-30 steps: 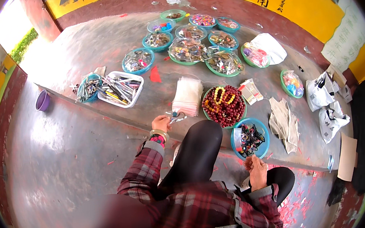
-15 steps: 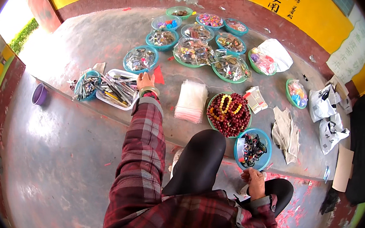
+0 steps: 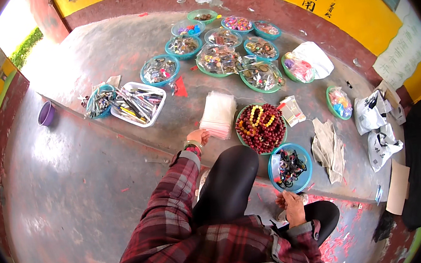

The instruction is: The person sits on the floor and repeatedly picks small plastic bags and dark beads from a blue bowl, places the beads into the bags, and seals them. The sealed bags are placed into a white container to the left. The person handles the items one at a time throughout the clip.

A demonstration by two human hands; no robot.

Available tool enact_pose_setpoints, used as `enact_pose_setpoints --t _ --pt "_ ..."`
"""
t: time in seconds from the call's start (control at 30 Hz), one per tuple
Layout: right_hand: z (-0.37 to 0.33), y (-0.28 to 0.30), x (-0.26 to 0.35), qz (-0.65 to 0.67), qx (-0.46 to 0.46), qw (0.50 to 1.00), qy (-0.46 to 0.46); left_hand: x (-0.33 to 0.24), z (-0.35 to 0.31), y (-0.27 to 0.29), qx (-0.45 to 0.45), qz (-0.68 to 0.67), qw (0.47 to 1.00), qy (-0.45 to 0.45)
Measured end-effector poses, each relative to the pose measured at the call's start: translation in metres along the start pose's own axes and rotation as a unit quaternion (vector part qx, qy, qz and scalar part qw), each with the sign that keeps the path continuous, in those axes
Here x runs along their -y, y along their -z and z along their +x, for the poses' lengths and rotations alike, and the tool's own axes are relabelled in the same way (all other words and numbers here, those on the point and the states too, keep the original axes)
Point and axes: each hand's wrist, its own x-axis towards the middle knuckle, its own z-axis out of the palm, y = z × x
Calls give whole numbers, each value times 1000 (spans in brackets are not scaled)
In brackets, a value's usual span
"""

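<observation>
My left hand [image 3: 199, 136] is at the near left corner of a stack of pale, thin bags [image 3: 218, 114]; its fingers are curled together, and anything in them is too small to make out. Low on the right, my right hand [image 3: 293, 208] is closed with thumb and fingers together, just in front of a blue basket [image 3: 308, 176]. Black cords with small coloured parts [image 3: 290, 168] lie in that basket. Between the bags and this basket stands a green basket heaped with dark red bead strings [image 3: 262, 135], with yellow beads [image 3: 256, 115] on top.
A white tray of pens [image 3: 159, 109] and a teal basket of pens [image 3: 100, 102] stand to the left. Several baskets of bagged trinkets [image 3: 217, 60] are grouped at the back. On the right lie a beige cloth [image 3: 328, 150] and white plastic bags [image 3: 382, 148]. A purple bucket [image 3: 45, 114] sits far left.
My left hand has drawn back from the pen tray, toward me and to the right, to the corner of the bag stack. My right hand stays nearly in place.
</observation>
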Motion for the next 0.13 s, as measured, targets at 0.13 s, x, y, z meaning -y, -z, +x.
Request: enact_pose_setpoints --t 0.13 --pt "-10 2 0 -2 14 1000 15 -2 -32 -11 29 1 999 -19"
